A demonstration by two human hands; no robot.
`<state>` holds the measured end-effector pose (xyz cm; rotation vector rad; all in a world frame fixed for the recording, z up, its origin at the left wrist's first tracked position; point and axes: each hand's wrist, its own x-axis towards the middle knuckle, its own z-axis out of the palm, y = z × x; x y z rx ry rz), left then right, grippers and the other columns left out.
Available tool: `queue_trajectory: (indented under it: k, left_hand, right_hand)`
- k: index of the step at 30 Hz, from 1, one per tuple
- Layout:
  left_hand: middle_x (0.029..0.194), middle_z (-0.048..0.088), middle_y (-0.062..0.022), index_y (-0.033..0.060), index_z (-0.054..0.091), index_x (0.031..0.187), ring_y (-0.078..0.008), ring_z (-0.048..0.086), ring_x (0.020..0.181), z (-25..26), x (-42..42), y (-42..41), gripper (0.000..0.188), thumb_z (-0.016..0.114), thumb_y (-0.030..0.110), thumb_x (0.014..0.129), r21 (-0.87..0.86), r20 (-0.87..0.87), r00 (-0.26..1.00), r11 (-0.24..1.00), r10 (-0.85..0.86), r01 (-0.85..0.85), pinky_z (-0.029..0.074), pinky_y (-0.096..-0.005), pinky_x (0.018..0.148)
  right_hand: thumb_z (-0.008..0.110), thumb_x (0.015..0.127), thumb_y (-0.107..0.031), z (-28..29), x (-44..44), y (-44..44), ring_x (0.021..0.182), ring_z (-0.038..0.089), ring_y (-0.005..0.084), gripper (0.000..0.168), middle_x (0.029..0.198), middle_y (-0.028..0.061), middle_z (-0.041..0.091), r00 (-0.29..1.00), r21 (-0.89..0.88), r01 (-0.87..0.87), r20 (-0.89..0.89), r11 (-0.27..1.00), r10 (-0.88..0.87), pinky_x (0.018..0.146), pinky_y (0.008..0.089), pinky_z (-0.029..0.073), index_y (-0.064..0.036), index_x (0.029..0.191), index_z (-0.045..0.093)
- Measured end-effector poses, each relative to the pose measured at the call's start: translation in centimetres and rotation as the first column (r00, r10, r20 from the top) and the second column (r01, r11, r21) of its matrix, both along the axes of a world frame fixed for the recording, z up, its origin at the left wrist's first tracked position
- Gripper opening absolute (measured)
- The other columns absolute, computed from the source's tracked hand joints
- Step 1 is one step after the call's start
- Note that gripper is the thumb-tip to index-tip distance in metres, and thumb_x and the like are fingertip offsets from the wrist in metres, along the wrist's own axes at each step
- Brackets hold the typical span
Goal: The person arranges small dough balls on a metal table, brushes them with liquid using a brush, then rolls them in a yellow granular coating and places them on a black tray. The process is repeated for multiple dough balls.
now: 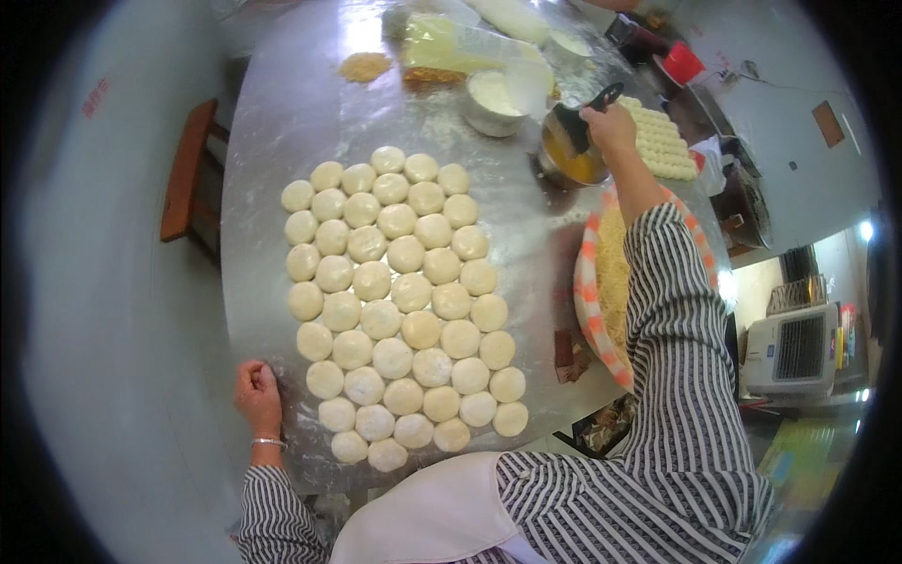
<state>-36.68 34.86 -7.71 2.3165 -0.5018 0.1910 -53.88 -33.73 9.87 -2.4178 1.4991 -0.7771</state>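
My right hand (612, 129) grips a black-handled pastry brush (573, 125). The brush's head is down in a metal bowl (560, 181) that holds yellow-orange liquid, perhaps beaten egg. Loosely curled, my left hand (258, 395) rests at the table's left edge with no object visible in it. Between my arms, many flat round dough pieces (411, 292) lie in close rows on the metal table (521, 310). Most look smooth and pale, the upper ones are shinier, and a few near me are dusted with flour.
Beneath my right forearm stands a large basin of yellowish crumbs (612, 261), with an orange-and-white checked rim. Beyond are a bowl of white powder (495, 95), a plastic bag (451, 42), a crumb pile (365, 67) and a block of small dough pieces (657, 139). A wooden stool (189, 169) stands left.
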Motion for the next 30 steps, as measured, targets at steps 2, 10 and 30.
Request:
queue_trajectory:
  k: [2, 10, 30]
  left_hand:
    - [0.07, 0.055, -0.0006, 0.0071, 0.064, 0.092, -0.0106, 0.048, 0.059, 0.2, 0.1, -0.7, 0.006, 0.069, 0.007, 0.089, -0.003, -0.012, 1.0, 1.0, -0.023, 0.023, 0.043, -0.0271, 0.056]
    - [0.068, 0.05, -0.0004, 0.0068, 0.063, 0.09, -0.0113, 0.045, 0.057, 0.4, 0.3, -0.5, 0.006, 0.069, 0.007, 0.089, -0.013, 0.01, 1.0, 1.0, -0.013, 0.013, 0.041, -0.0277, 0.054]
    - [0.07, 0.06, -0.0019, 0.0077, 0.067, 0.092, -0.0133, 0.054, 0.059, -0.5, 0.6, -0.9, 0.004, 0.07, 0.01, 0.09, 0.06, 0.1, 0.994, 0.997, -0.051, 0.046, 0.047, -0.0297, 0.058]
  right_hand:
    - [0.07, 0.078, -0.039, -2.3, -1.8, -3.8, 0.087, 0.072, 0.0321, 0.037, 0.088, 0.0173, 0.075, 0.994, -0.039, 0.101, -0.036, 0.994, -0.102, 0.079, 0.0402, 0.054, -0.005, 0.092, 0.078]
    - [0.071, 0.082, -0.045, -6.9, -3.2, -6.0, 0.074, 0.073, 0.0308, 0.044, 0.073, 0.0151, 0.072, 0.954, -0.121, 0.098, -0.27, 0.988, -0.128, 0.07, 0.0418, 0.055, -0.001, 0.084, 0.075]
    - [0.08, 0.073, -0.027, -6.6, -11.0, -14.0, 0.089, 0.069, 0.0359, 0.038, 0.089, 0.0128, 0.067, 0.742, -0.326, -0.153, -0.661, 0.933, -0.109, 0.072, 0.0486, 0.056, -0.022, 0.108, 0.068]
